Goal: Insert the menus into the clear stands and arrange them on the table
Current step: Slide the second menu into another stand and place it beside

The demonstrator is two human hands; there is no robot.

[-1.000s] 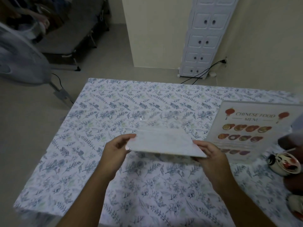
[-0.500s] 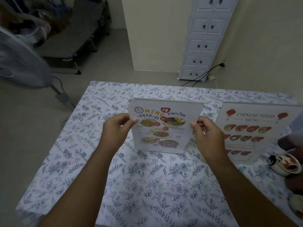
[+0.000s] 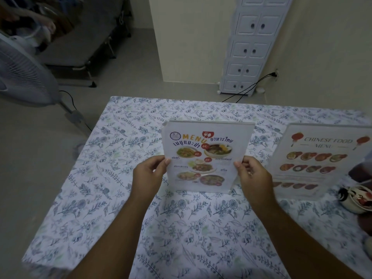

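A clear stand with a Thai food menu [image 3: 203, 156] inside stands upright on the floral tablecloth [image 3: 120, 178], near the table's middle. My left hand [image 3: 149, 174] grips its left edge and my right hand [image 3: 253, 176] grips its right edge, thumbs on the front face. To the right stands a second clear stand holding a Chinese food menu [image 3: 314, 160], upright and facing me.
A small ceramic cup [image 3: 356, 200] sits at the table's right edge, in front of the Chinese menu. A standing fan [image 3: 22, 77] is on the floor to the left. A white drawer cabinet [image 3: 251, 47] and a cable lie beyond the table's far edge.
The stand was held flat above the table a second ago; both hands tipped it upright and its base now rests on the cloth, menu facing me.
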